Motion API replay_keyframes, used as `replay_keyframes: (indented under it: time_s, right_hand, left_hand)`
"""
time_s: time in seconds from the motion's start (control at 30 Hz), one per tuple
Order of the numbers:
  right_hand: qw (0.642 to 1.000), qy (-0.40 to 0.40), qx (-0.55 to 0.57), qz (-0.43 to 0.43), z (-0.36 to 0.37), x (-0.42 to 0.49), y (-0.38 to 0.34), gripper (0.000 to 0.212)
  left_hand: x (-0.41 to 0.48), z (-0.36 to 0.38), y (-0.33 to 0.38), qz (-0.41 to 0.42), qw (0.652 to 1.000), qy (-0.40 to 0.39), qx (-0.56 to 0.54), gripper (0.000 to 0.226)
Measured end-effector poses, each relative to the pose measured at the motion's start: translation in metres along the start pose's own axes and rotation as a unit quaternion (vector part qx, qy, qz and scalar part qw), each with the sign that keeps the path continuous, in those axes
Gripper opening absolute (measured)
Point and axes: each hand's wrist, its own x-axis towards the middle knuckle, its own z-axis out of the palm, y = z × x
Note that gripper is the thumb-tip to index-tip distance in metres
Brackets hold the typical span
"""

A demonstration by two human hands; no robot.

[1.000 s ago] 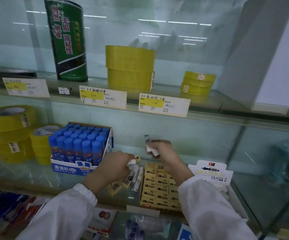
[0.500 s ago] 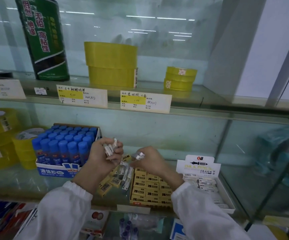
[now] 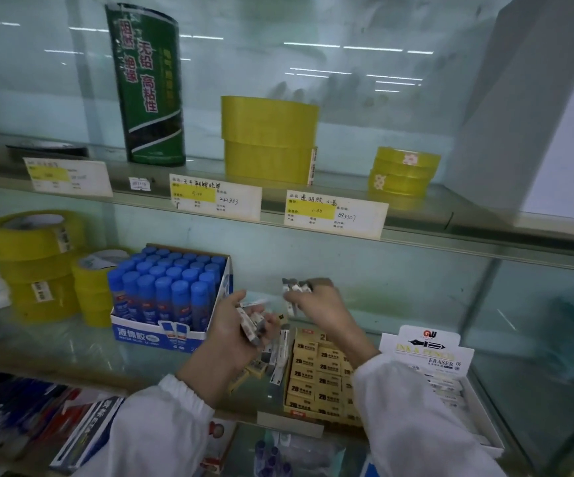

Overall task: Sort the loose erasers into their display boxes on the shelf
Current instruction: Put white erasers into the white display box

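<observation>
Since half a sec ago our L hand [image 3: 231, 326] has tipped over, so the bunch of white erasers [image 3: 252, 323] it grips no longer sticks up but lies slanted, & our R hand [image 3: 318, 304] has gone up a bit w/ a few small erasers [image 3: 295, 287] pinched at its fingertips. We think that means the picking-up part is done for this handful & the dropping-in part comes next; none of these are in a box yet. Nearest to us, past our white sleeves [image 3: 161, 425], sit the yellow 2B box [image 3: 316, 416], packed in rows, and to its right the white box [image 3: 426, 352] w/ the ERASER card, where the white ones prob belong. Just left of the yellow box is the loose pile [image 3: 273, 361] on the glass shelf [image 3: 55, 349]. Above the pile, the L bunch has its long side running from top left down to bottom right, ends aimed at the pile. The R ones lie approx side to side across the fingers, w/ one hanging down; they're blurry, so we can't tell which end is which. Further back stands the blue glue box [image 3: 154, 335], then tape rolls [image 3: 37, 263].
</observation>
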Motion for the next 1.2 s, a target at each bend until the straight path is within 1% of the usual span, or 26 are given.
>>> replay_keyframes:
  time_s: [0.07,0.17,0.23,0.27,0.33,0.37,0.43,0.5,0.6,0.67,0.8,0.93,1.03,1.13,1.2]
  right_hand:
    - [0.997,-0.017,-0.064,-0.034,-0.019,-0.008,-0.018,0.019]
    - [0.972,-0.082,-0.208,-0.072,-0.036,-0.019,-0.033,0.024]
    - [0.962,-0.089,-0.249,-0.070,-0.042,-0.025,-0.032,0.021]
    - [0.963,-0.080,-0.249,-0.065,-0.047,-0.029,-0.028,0.020]
    - [0.974,-0.070,-0.211,-0.046,-0.056,-0.035,-0.020,0.023]
    - [0.981,-0.070,-0.179,-0.032,-0.064,-0.039,-0.015,0.022]
    - [0.991,-0.068,-0.118,-0.011,-0.079,-0.049,-0.004,0.016]
    - [0.996,-0.051,-0.079,-0.004,-0.097,-0.061,0.009,0.014]
    - [0.999,-0.008,-0.035,-0.007,-0.124,-0.084,0.030,0.010]
    - [1.000,0.014,-0.013,-0.009,-0.141,-0.101,0.046,0.010]
    - [0.999,0.012,-0.015,0.030,-0.161,-0.130,0.080,0.018]
    - [0.999,0.001,-0.010,0.052,-0.158,-0.139,0.104,0.020]
    - [0.997,0.048,0.000,0.061,-0.153,-0.137,0.116,0.017]
    - [0.992,0.108,0.020,0.069,-0.145,-0.132,0.122,0.019]
    - [0.988,0.130,0.039,0.079,-0.142,-0.128,0.125,0.020]
  left_hand:
    - [0.000,0.009,-0.008,-0.031,0.999,-0.006,-0.013,0.046]
    - [-0.002,0.029,-0.023,-0.058,0.994,-0.089,0.039,0.058]
    - [0.001,0.038,-0.035,-0.055,0.990,-0.110,0.067,0.057]
    - [0.003,0.042,-0.041,-0.052,0.990,-0.106,0.077,0.051]
    - [0.006,0.045,-0.051,-0.048,0.990,-0.092,0.093,0.032]
    - [0.008,0.046,-0.057,-0.053,0.990,-0.088,0.101,0.028]
    - [0.008,0.047,-0.063,-0.062,0.986,-0.081,0.131,0.031]
    - [0.006,0.051,-0.068,-0.072,0.979,-0.083,0.171,0.032]
    - [0.004,0.060,-0.077,-0.102,0.970,-0.128,0.180,0.023]
    - [0.007,0.062,-0.086,-0.107,0.967,-0.147,0.178,0.020]
    - [0.012,0.058,-0.106,-0.033,0.951,-0.161,0.261,0.015]
    - [0.013,0.057,-0.122,0.047,0.953,-0.130,0.269,0.008]
    - [0.012,0.054,-0.127,0.077,0.946,-0.133,0.285,0.007]
    - [0.010,0.052,-0.129,0.083,0.941,-0.125,0.304,0.010]
    - [0.011,0.051,-0.131,0.090,0.936,-0.120,0.319,0.012]
